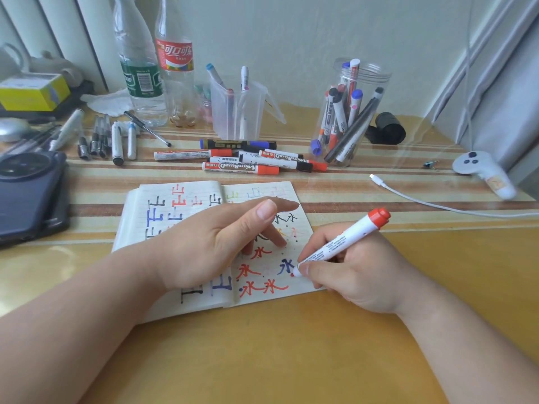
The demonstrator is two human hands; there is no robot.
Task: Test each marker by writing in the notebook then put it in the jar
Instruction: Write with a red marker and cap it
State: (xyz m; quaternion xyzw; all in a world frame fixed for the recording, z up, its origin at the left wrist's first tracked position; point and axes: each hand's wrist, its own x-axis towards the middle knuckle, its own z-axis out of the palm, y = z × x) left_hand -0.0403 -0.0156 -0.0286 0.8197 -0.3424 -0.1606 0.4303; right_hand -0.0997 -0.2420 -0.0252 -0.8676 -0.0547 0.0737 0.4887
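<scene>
An open notebook lies in the middle of the desk, its pages covered with red, blue and black characters. My left hand presses on it with straight fingers. My right hand grips a white marker with a red cap on its back end, and the tip touches the right page near its right edge. A clear plastic jar stands at the back right with several markers in it. A pile of several whiteboard markers lies behind the notebook.
Two plastic bottles and a clear pitcher with pens stand at the back. Loose pens lie at the left beside a dark phone. A white cable, a white controller and a black object lie at the right.
</scene>
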